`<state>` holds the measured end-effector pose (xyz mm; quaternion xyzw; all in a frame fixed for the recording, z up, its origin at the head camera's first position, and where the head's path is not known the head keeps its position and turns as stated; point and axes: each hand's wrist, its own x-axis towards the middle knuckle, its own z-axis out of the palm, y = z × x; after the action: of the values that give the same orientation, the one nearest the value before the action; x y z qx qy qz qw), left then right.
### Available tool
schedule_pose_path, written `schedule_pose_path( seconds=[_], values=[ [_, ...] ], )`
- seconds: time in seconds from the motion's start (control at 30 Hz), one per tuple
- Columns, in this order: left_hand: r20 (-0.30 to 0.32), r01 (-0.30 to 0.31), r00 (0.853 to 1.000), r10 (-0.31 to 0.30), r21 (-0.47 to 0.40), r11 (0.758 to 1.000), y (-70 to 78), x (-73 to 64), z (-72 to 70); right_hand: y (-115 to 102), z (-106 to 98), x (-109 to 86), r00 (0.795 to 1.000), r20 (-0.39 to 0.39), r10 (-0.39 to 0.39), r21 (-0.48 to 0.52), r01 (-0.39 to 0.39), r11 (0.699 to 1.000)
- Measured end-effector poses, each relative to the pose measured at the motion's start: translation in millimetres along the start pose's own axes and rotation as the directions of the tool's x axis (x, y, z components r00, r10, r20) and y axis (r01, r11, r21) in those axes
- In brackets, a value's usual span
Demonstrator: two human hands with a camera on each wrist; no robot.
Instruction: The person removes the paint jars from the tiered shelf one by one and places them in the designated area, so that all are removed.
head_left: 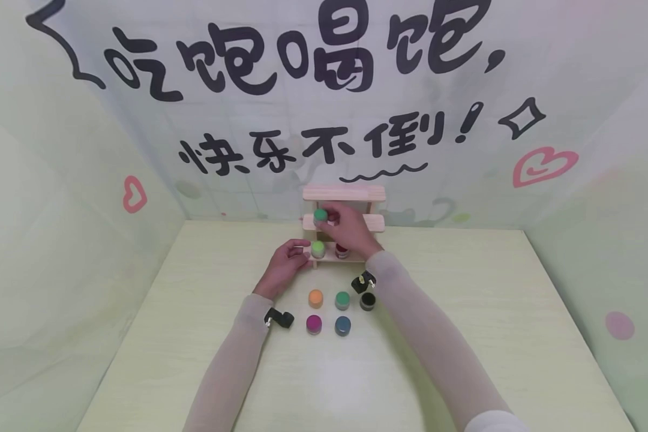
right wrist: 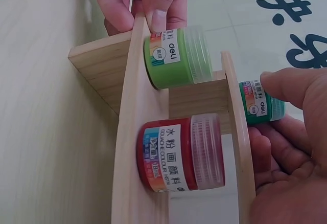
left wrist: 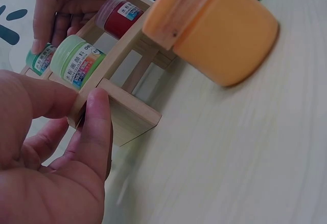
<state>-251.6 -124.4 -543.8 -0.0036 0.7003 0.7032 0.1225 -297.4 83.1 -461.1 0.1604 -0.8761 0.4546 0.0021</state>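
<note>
The right hand (head_left: 352, 228) has a green jar (head_left: 320, 216) in its grip at the left of the middle shelf (head_left: 377, 223), apparently placing it; the left hand (head_left: 282, 269) pinches the rack (head_left: 344, 192) (probably steadying it). Next calls for gentle release.

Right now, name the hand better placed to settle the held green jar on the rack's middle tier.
Likely the right hand: it holds that green jar at the middle tier, while the left hand pinches the end of the lower tier, beside the light-green jar.
</note>
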Motion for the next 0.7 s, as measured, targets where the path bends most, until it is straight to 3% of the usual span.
schedule_pose_path(
  seconds=[0.7],
  values=[
    [0.012,0.011,1.0,-0.011,-0.023,1.0,0.1,0.9,-1.0,-4.2,-7.8,-26.9,0.999,-0.042,0.035,0.112,-0.03,0.993]
  ],
)
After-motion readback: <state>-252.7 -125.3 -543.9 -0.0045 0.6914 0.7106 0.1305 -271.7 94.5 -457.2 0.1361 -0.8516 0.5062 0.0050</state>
